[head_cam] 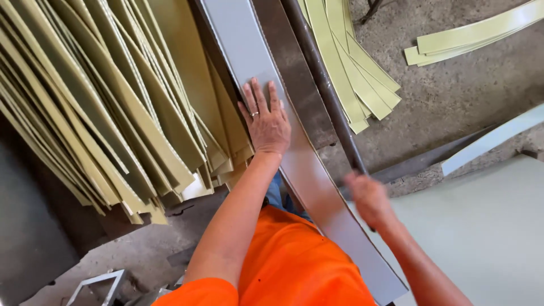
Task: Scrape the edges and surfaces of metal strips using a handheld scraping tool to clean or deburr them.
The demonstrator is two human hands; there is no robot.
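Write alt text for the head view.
The left hand presses flat on a long grey strip while the blurred right hand grips a dark bar. Yellow-green strips are piled at left.

Quick count: two hands, one left hand [267, 122] around 12 o'clock and one right hand [368, 195] at 3. One long grey strip [309, 170], one dark metal bar [326, 90]. Three piles of yellow-green strips [102, 107], way too many to count individually.
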